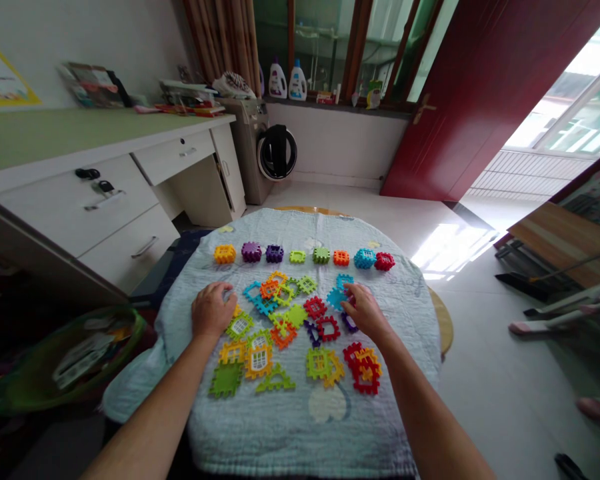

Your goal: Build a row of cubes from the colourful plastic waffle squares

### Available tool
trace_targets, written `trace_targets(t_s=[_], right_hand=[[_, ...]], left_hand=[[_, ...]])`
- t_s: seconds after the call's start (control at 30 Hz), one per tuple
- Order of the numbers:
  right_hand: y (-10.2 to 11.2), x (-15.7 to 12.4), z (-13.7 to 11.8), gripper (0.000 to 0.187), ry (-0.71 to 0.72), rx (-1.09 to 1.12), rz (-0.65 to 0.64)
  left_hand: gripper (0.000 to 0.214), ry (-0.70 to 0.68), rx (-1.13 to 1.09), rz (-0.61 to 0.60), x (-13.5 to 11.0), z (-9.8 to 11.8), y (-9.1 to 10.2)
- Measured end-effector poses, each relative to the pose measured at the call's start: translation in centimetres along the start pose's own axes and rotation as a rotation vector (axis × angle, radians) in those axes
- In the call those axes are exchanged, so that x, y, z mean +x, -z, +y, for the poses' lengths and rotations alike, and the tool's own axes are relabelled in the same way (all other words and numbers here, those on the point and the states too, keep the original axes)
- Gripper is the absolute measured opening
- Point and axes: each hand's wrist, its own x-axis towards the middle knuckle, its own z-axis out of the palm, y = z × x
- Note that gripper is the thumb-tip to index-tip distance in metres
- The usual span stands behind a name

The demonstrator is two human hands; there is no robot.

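On the cloth-covered table, my left hand [213, 310] rests at the left edge of a spread of plastic interlocking pieces, fingers loosely bent and apart. A green window-shaped piece [240, 326] lies beside it, with a yellow piece partly hidden near my thumb. My right hand [364, 309] hovers over or touches the pieces at the right, thumb and forefinger apart. Closest to its fingertips is a blue piece [335, 298]; a dark purple piece [349, 323] is partly covered below it. Between my hands lie red frames [329, 328], a flat green piece [297, 316] and orange pieces [283, 335].
Along the far side stands a row of assembled blocks, including a yellow block [225, 254] and a red block [385, 261]. More pieces, such as a green triangle [276, 380], lie nearer me. A green basket [70, 360] stands left; a washing machine [250, 147] is beyond.
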Motion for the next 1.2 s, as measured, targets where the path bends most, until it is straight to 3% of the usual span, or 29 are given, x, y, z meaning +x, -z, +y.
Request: trace_targets(t_s=[0.07,0.1,0.17,0.27,0.33,0.43,0.67,0.8,0.87,0.93,1.0,1.13,1.2], right_hand=[[0.3,-0.6,0.1,0.042,-0.019,0.006,0.134],[0.7,-1.1,0.0,0.044,-0.021,0.013,0.131],[2.0,-2.5,-0.3,0.038,-0.009,0.008,-0.019],[4.2,-5.0,-1.1,0.029,-0.003,-0.062,-0.349],[5.1,-6.3,-1.4,0.038,-0.023,-0.121,-0.502],[5.4,-7.5,-1.7,0.052,-0.031,-0.207,-0.622],[4.5,-7.1,-1.8,0.045,0.009,-0.289,-0.603],[4.2,-7.0,-1.5,0.053,-0.011,-0.214,-0.627],[4.5,-6.8,-1.2,0.044,-0.017,-0.191,-0.64],[5.1,-6.3,-0.8,0.023,-0.025,-0.207,-0.597],[5.9,-5.5,0.0,0.006,-0.037,-0.227,-0.454],[6.5,-4.1,2.3,0.015,-0.058,-0.312,0.019],[5.8,-4.4,3.4,0.022,-0.051,-0.372,0.178]], left_hand=[[0.032,0.001,-0.002,-0.003,0.0,-0.1,-0.1],[0.032,-0.001,-0.003,0.002,0.0,-0.1,-0.2],[0.031,-0.007,-0.005,0.024,0.1,-0.3,-0.4],[0.03,-0.017,-0.007,0.065,0.2,-0.6,-0.9],[0.031,-0.019,-0.006,0.079,0.2,-0.7,-1.2],[0.03,-0.025,-0.003,0.086,0.2,-0.8,-1.3],[0.03,-0.022,0.008,0.08,0.1,-0.8,-1.1],[0.03,-0.028,0.003,0.076,0.2,-1.0,-1.3],[0.03,-0.027,0.001,0.08,0.3,-1.0,-1.4],[0.031,-0.031,0.0,0.084,0.3,-1.1,-1.4],[0.031,-0.035,0.0,0.088,0.3,-1.0,-1.4],[0.031,-0.034,0.002,0.092,0.2,-0.9,-1.2],[0.031,-0.036,-0.004,0.086,0.2,-0.9,-1.2]])
